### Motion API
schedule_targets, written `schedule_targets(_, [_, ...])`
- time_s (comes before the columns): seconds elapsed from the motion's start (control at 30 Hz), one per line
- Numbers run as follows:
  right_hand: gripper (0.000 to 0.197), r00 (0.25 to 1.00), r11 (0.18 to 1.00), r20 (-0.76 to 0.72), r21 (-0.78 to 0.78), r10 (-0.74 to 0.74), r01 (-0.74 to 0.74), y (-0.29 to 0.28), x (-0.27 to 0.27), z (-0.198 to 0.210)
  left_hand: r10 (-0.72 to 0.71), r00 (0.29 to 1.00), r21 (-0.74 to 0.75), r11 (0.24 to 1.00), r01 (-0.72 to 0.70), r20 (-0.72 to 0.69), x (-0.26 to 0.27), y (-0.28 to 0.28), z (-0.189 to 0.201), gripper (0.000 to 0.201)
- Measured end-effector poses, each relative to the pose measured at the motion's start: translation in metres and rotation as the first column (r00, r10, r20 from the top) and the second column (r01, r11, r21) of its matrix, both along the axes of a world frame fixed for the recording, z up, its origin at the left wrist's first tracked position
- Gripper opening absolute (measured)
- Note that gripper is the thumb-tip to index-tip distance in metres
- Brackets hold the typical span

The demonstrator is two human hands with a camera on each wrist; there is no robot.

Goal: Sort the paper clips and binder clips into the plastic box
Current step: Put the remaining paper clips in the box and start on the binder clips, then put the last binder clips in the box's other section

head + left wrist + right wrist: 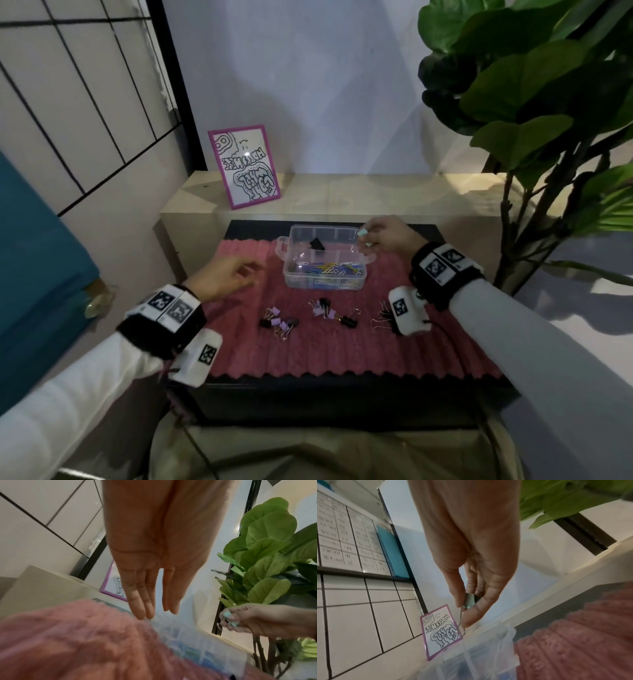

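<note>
Now right hand pinches binder clip above plastic box.

The plastic box is lying open-topped. Binder clips are crowding the near mat; a plant is overhanging right.

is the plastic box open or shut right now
Open. The box has no lid over it in the head view: a black binder clip and coloured paper clips lie uncovered in its compartments.

The right hand pinches a pale green binder clip above the plastic box.
</note>
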State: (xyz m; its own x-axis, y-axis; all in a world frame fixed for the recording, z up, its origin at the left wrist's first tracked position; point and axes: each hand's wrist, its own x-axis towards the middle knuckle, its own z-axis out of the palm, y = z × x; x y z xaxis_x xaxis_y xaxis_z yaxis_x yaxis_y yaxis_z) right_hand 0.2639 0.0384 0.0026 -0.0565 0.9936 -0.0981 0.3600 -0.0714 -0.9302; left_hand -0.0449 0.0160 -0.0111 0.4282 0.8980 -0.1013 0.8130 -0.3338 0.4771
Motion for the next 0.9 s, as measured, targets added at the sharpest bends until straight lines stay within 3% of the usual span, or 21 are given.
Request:
schedule_targets(0.13, [0.009, 0.989, 0.999, 0.143, -0.04, -0.03, 0.036, 0.026, -0.023, -0.005, -0.008, 0.998, -0.028, 1.0, 0.01, 0.054, -0.012, -0.019, -0.015, 0.027])
schedule_targets(0.2, [0.023, 0.976, 0.998, 0.22, -0.065, -0.009, 0.024, 0.028, -0.029, -0.007, -0.058, 0.994, -0.032, 0.998, 0.061, 0.094, -0.003, -0.025, -0.018, 0.026])
schedule_targets(0.4, [0.028, 0.944, 0.999, 0.327, -0.014, 0.049, -0.047, 0.011, -0.012, 0.004, -0.291, 0.949, 0.031, 0.957, 0.289, 0.12, 0.059, -0.029, -0.011, 0.026])
schedule_targets(0.53, [0.024, 0.885, 0.99, 0.459, 0.069, 0.075, -0.12, -0.019, 0.026, 0.014, -0.402, 0.905, -0.024, 0.912, 0.409, 0.141, 0.107, -0.03, -0.011, 0.025])
schedule_targets(0.67, [0.02, 0.864, 0.993, 0.491, -0.013, 0.106, -0.114, -0.039, 0.052, 0.006, -0.514, 0.855, 0.011, 0.857, 0.515, 0.072, 0.159, -0.04, -0.014, 0.028])
schedule_targets(0.77, [0.014, 0.806, 0.986, 0.568, -0.088, 0.166, -0.141, -0.048, 0.057, -0.003, -0.598, 0.8, -0.021, 0.801, 0.598, -0.05, 0.188, -0.051, -0.023, 0.036])
schedule_targets(0.9, [0.012, 0.731, 0.971, 0.64, -0.184, 0.237, -0.154, -0.052, 0.053, -0.015, -0.596, 0.781, -0.054, 0.8, 0.598, -0.188, 0.204, -0.057, -0.034, 0.043])
